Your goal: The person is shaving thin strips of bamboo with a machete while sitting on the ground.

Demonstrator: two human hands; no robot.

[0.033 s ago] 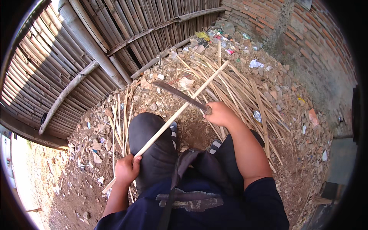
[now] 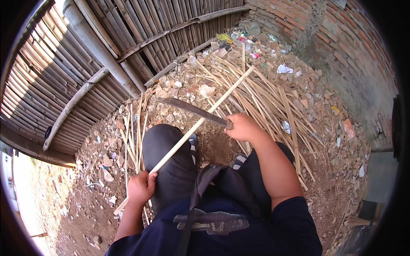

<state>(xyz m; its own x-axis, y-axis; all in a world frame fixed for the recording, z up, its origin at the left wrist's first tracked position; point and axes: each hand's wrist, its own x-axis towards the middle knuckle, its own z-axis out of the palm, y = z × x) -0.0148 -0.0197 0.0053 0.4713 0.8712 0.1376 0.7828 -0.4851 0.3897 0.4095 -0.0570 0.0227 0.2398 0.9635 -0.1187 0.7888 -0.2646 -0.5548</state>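
Note:
My left hand (image 2: 140, 187) is closed round the lower end of a long pale bamboo strip (image 2: 188, 135). The strip slants up and away to the right, passing over my left knee. In my right hand (image 2: 241, 127) is the handle of a machete (image 2: 194, 109), its dark blade pointing left and slightly away. The blade crosses the strip a little past its middle; whether its edge touches the strip, I cannot tell. Beyond my right hand lies a pile of similar bamboo strips (image 2: 273, 106), and a smaller bunch of strips (image 2: 137, 136) rests left of my left knee.
A bamboo wall (image 2: 141, 42) stands at the far left, and a brick wall (image 2: 341, 51) rises on the right. Stones and litter cover the dirt, with a white scrap (image 2: 284, 69) near the pile. My knees are bent close below the strip.
The machete's blade has tilted, its tip dropping nearer and to the left along with a small shift of my right hand. My left hand and the strip hold nearly still.

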